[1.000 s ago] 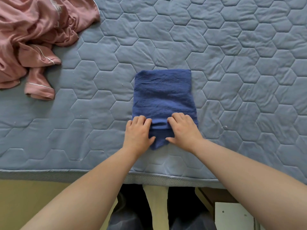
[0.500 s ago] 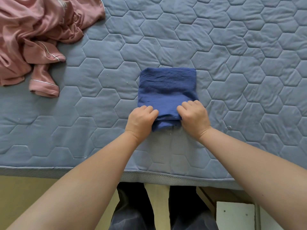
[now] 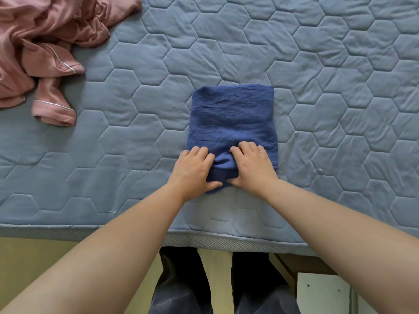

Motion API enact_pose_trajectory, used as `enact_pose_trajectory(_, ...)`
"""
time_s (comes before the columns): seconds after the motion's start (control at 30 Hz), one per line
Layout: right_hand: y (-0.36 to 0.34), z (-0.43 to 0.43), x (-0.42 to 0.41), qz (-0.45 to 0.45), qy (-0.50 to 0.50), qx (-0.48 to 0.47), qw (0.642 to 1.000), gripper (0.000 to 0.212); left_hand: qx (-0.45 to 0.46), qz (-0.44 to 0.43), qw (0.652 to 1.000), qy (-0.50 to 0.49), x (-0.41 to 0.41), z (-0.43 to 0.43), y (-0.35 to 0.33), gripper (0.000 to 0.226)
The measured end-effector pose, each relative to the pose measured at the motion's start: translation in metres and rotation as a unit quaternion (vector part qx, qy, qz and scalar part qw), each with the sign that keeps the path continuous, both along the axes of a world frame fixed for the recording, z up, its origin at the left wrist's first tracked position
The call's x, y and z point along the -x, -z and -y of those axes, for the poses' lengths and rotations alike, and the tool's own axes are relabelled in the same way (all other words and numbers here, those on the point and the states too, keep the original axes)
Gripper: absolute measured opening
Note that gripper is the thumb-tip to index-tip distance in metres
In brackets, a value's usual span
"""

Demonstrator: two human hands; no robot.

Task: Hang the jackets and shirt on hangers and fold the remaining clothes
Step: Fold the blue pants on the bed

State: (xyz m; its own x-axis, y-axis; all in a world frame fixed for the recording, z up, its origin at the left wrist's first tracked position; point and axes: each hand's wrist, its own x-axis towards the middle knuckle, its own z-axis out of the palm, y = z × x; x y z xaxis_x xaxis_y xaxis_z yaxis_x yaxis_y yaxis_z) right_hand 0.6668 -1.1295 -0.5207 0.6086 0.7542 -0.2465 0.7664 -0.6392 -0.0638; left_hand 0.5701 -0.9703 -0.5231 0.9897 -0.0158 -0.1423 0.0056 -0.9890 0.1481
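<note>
My left hand (image 3: 192,169) and right hand (image 3: 254,166) pinch the blue garment (image 3: 231,114) at its near edge, fingers curled on top (pink clothes (image 3: 45,41) heaped far left).

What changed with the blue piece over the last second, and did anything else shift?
The left hand and right hand pushed the near end of the blue garment away, shortening it, then drew it back. It now bunches between them, gripped by fingers and thumbs. Nothing was let go. The pink clothes and the garment's far edge on the mattress stayed put.
</note>
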Motion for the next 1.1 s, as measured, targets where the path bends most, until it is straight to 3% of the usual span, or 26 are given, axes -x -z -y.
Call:
enact_pose_trajectory(0.1,-0.007,-0.013,-0.011,-0.01,-0.039,0.074,0.996,0.057,-0.033,-0.03,0.999,0.018,-0.007,-0.004,0.0,0.053)
enact_pose_trajectory(0.2,-0.007,-0.022,-0.022,-0.025,-0.102,0.121,0.987,0.027,-0.03,-0.027,0.999,0.036,-0.015,-0.007,0.002,0.045)
enact_pose_trajectory(0.27,-0.01,-0.022,-0.027,-0.011,-0.135,0.047,0.99,0.027,-0.005,0.016,0.998,0.062,-0.021,-0.01,0.002,0.042)
enact_pose_trajectory(0.37,-0.016,-0.017,-0.039,0.083,-0.17,-0.104,0.976,0.016,0.023,0.107,0.992,0.067,-0.03,-0.017,-0.005,0.028)
enact_pose_trajectory(0.47,-0.014,-0.005,-0.033,0.141,-0.227,-0.142,0.953,0.024,0.001,0.15,0.984,0.091,-0.03,-0.018,-0.005,0.019)
enact_pose_trajectory(0.53,-0.001,0.008,-0.02,0.117,-0.26,-0.09,0.954,0.021,-0.026,0.139,0.983,0.121,-0.02,-0.016,0.007,0.019)
enact_pose_trajectory(0.63,0.015,0.026,-0.007,0.058,-0.213,0.008,0.975,0.01,-0.041,0.075,0.992,0.098,0.0,-0.016,0.023,0.017)
enact_pose_trajectory(0.7,0.018,0.035,-0.002,0.026,-0.175,0.032,0.984,0.018,-0.045,0.048,0.996,0.056,0.01,-0.014,0.023,0.009)
enact_pose_trajectory(0.87,0.019,0.057,0.008,0.048,-0.093,-0.05,0.993,0.042,-0.017,0.096,0.995,0.034,0.025,-0.001,0.023,0.045)
enact_pose_trajectory(0.97,0.014,0.047,0.0,0.043,-0.062,-0.011,0.997,0.063,-0.037,0.025,0.997,0.069,0.009,0.004,0.018,0.064)
enact_pose_trajectory(1.1,0.016,0.032,-0.006,-0.008,-0.044,0.089,0.995,0.074,-0.044,-0.098,0.993,0.05,-0.004,0.006,0.023,0.069)
